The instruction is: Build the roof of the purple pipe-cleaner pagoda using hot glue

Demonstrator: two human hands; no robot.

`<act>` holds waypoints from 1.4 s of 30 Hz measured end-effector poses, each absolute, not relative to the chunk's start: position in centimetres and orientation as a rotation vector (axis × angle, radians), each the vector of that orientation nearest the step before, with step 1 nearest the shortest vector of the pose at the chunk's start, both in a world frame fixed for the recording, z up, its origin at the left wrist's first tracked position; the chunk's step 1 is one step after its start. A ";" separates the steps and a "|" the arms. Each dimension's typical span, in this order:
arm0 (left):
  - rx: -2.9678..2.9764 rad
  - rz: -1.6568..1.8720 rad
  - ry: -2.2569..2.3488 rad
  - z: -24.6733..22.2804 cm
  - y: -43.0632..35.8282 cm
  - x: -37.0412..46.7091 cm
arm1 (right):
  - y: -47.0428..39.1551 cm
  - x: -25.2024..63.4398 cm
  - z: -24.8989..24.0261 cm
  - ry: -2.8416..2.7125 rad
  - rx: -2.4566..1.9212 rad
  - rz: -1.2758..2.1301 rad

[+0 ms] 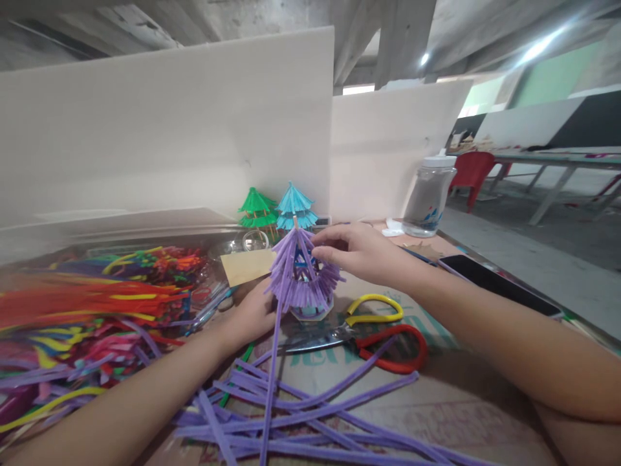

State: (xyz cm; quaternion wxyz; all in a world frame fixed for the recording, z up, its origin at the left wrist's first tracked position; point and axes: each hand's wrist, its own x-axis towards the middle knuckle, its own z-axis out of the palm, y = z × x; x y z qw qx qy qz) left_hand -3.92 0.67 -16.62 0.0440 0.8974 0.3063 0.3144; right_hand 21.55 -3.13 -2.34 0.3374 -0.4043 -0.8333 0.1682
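A small pagoda (303,285) covered in purple fuzzy stems stands between my hands, with blue parts inside and a pale base. One long purple stem (272,382) hangs from its roof toward me. My right hand (347,249) touches the upper right of the roof with thumb and fingers; what they pinch is too small to name. At the lower left of the pagoda is my left hand (252,310), its fingers largely hidden behind the model. Loose purple stems (310,421) lie in front, below scissors (349,333) with yellow and red handles.
Colourful stems (97,298) fill the left side. Behind the model stand a green pagoda (257,208) and a light blue one (294,208). A water bottle (429,197) and a phone (499,285) are at the right. White panels (169,129) rise behind the table.
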 end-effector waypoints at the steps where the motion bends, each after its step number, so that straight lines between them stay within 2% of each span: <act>1: 2.739 0.959 0.940 -16.6 0.7 -3.9 | -3.1 21.5 -2.3 -2.162 -1.079 0.522; 7: 2.748 0.955 0.935 -16.3 0.7 -3.8 | -2.8 21.3 -2.0 -1.941 -1.023 1.030; 12: 2.735 0.952 0.962 -16.6 0.6 -4.0 | -2.5 21.2 -2.5 -1.929 -0.976 1.105; 19: 2.701 0.964 0.937 -16.6 0.5 -3.8 | -3.2 20.9 -3.1 -2.019 -1.003 0.783; 25: 2.726 0.942 0.983 -16.3 0.4 -3.7 | -4.0 21.3 -3.1 -2.167 -0.950 0.082; 27: 2.734 0.955 0.967 -16.3 0.4 -3.7 | -4.1 21.4 -3.0 -2.188 -0.935 0.038; 34: 2.741 0.940 0.984 -16.8 0.7 -4.0 | -2.5 21.1 -2.9 -1.961 -0.981 0.918; 38: 2.735 0.910 1.009 -16.9 0.7 -4.1 | -1.8 21.0 -3.5 -1.823 -0.948 1.013; 42: 2.714 0.879 1.019 -16.7 0.6 -4.0 | -1.8 21.0 -3.9 -1.820 -0.938 0.970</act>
